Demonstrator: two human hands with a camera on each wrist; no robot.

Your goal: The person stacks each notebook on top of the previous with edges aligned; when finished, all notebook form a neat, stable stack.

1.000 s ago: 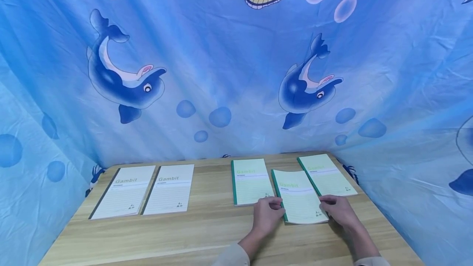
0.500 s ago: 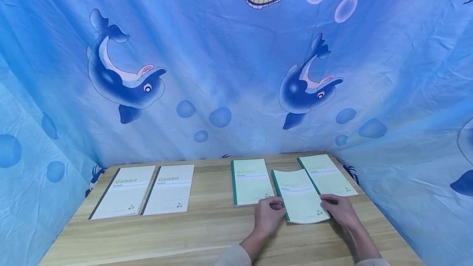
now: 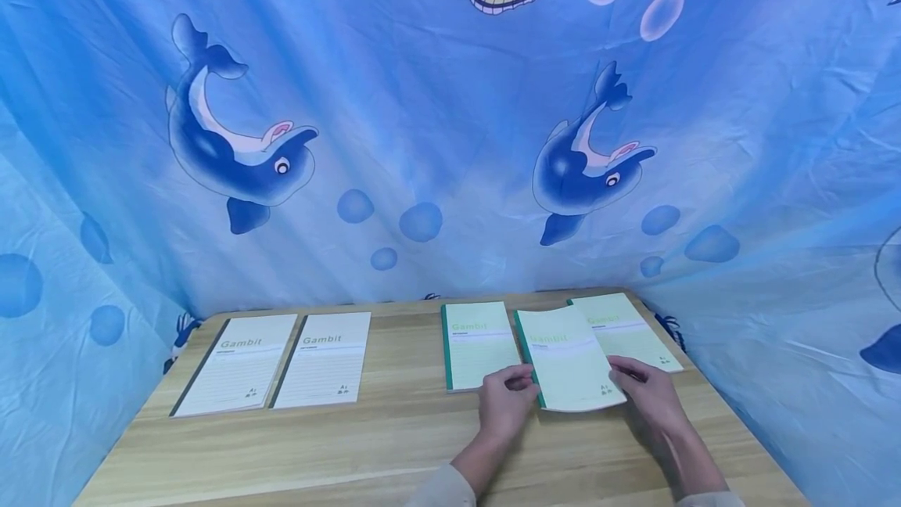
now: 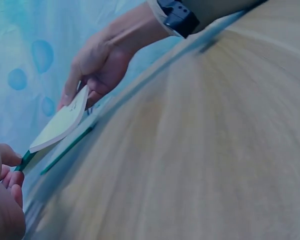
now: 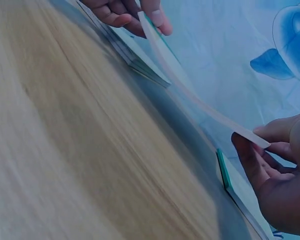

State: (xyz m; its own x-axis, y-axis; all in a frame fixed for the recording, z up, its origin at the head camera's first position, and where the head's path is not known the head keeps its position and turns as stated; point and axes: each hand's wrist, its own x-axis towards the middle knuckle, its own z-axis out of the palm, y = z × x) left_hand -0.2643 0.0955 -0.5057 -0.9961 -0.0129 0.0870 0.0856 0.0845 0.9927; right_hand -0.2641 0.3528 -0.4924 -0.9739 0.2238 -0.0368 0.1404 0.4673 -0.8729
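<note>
A pale green notebook (image 3: 570, 366) with a green spine, printed "Gambit", hangs above the table between both hands. Its cover bows downward in the middle, as the right wrist view shows. My left hand (image 3: 505, 401) pinches the lower spine edge between thumb and fingers. The opposite edge, near the bottom right corner, is pinched by my right hand (image 3: 651, 397). Flat on the table to its left lies a similar green-spined notebook (image 3: 479, 346). Another green-spined notebook (image 3: 633, 335) lies at the right, its left part covered by the held one in the head view.
Two white notebooks with black spines, one farther left (image 3: 235, 366) and one beside it (image 3: 321, 362), lie on the left of the wooden table (image 3: 317, 452). Behind the table hangs a blue curtain (image 3: 422, 139) printed with dolphins and bubbles.
Both hands have raised the held notebook and moved it slightly away from the person, so it overlaps more of the right notebook in the head view. The other notebooks have stayed put.
</note>
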